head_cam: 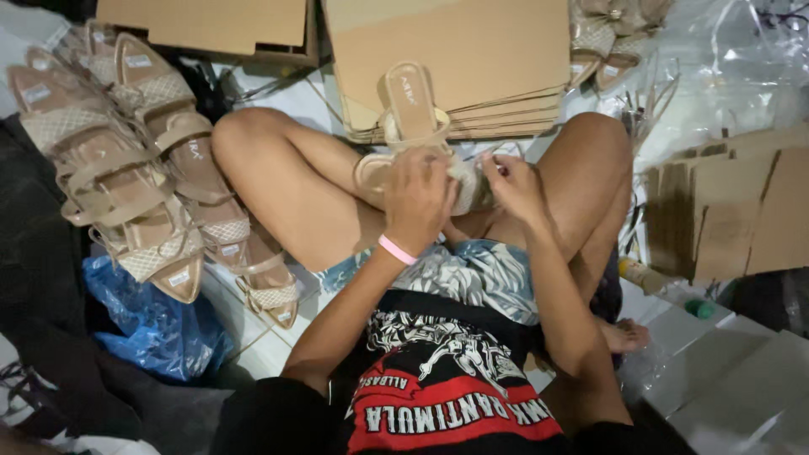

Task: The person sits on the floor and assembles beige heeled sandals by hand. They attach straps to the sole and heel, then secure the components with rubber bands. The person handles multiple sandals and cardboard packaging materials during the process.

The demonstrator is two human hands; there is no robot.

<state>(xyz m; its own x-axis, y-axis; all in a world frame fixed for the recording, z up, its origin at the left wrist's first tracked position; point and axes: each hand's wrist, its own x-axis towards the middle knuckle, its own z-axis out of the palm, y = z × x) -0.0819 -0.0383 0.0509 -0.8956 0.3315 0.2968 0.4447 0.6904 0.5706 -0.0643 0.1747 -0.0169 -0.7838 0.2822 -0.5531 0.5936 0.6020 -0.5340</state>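
Note:
I sit cross-legged on the floor, looking down at my lap. My left hand [417, 198], with a pink band on its wrist, grips a beige pointed sandal [409, 105] by its woven strap. The sandal's heel end points away from me, over a stack of flat cardboard [472, 50]. Beside it, my right hand [512, 187] pinches the strap end of the sandal. The sandal's toe is hidden behind my left hand.
A pile of several matching beige sandals [143, 160] lies to my left, above a blue plastic bag [152, 324]. More sandals [607, 34] and clear plastic wrap [733, 67] are at the upper right. Torn cardboard pieces [733, 211] and white boxes [725, 379] lie to my right.

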